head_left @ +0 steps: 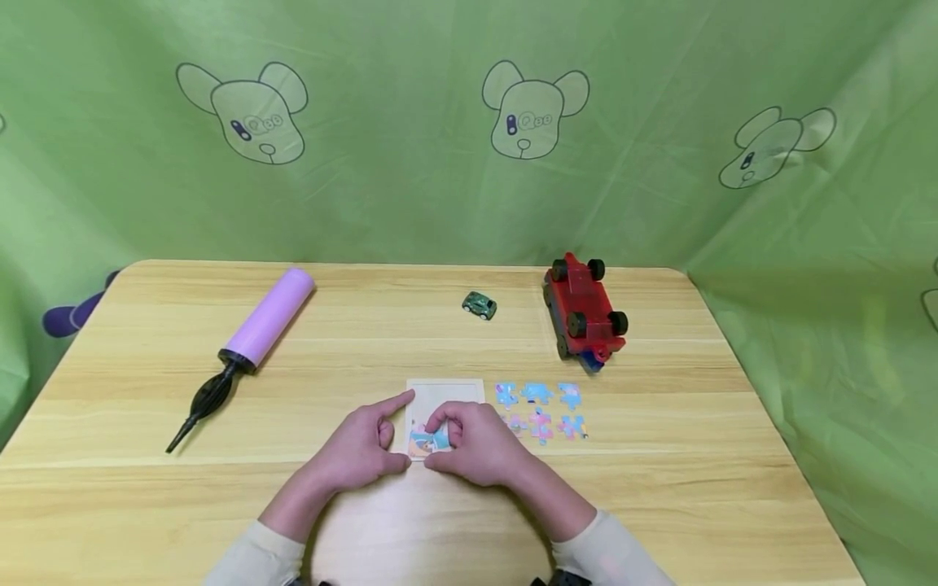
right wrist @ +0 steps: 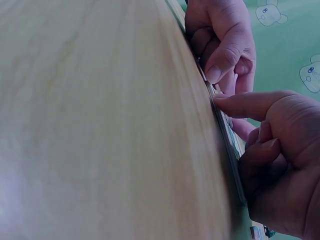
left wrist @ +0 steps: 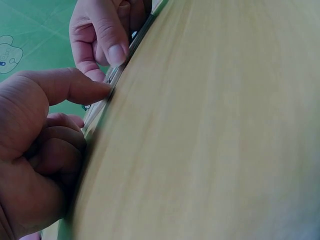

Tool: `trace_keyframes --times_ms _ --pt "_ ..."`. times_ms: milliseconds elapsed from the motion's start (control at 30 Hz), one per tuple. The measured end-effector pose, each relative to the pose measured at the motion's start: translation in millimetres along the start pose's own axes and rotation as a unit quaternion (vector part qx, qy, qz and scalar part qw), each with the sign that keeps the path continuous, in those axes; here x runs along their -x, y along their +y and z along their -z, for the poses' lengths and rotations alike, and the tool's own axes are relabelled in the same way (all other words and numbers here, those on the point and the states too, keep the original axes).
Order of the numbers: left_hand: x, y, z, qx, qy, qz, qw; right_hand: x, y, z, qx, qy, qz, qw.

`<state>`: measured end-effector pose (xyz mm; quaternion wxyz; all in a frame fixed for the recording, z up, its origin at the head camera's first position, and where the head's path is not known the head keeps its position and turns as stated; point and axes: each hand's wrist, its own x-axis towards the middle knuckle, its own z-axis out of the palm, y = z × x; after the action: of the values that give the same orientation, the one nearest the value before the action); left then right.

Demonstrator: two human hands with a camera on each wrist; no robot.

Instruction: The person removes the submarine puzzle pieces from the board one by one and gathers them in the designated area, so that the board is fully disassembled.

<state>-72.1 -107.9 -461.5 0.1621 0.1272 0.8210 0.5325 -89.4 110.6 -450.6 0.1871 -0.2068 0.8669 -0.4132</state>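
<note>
Both of my hands are down on the wooden surface [head_left: 659,505], working at a small square puzzle tray [head_left: 447,395] that lies flat just in front of me. My left hand [head_left: 362,452] sits against the tray's left edge: the index finger stretches forward along that edge, the thumb presses at the near corner, and the other fingers are curled in, gripping nothing that I can see. My right hand [head_left: 476,443] covers the tray's near right part, thumb and fingertips bent down onto the blue and orange puzzle pieces [head_left: 428,441] already lying in the tray's lower left corner. Whether it pinches a piece or only presses on one I cannot tell. In the left wrist view my thumb [left wrist: 75,85] touches the tray's thin edge; in the right wrist view the other thumb [right wrist: 250,104] does the same from its side.

Just right of the tray, six loose puzzle pieces [head_left: 541,411] lie in two rows. Farther back stand a red toy truck [head_left: 584,313], wheels up, and a small green toy car [head_left: 479,305]. Well to the left lies a purple hand pump [head_left: 249,346] with a black nozzle. A green cloth [head_left: 410,187] printed with bear heads hangs behind.
</note>
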Motion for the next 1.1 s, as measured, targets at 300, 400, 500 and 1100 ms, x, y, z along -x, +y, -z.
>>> trace_keyframes --times_ms 300,400,500,1100 --pt "0.0 1.1 -1.0 0.001 0.004 0.003 1.0000 14.8 -5.6 10.7 -0.054 0.042 0.014 0.998" --pt "0.3 1.7 -1.4 0.000 0.006 0.006 1.0000 25.2 -3.1 16.1 -0.050 0.050 0.005 0.998" --pt "0.5 1.8 -2.0 0.000 0.007 0.008 0.9999 37.3 0.6 22.0 -0.037 0.057 -0.011 0.998" --pt "2.0 2.7 -2.7 0.009 0.005 0.009 0.9999 85.0 26.0 48.4 -0.020 0.101 -0.061 0.993"
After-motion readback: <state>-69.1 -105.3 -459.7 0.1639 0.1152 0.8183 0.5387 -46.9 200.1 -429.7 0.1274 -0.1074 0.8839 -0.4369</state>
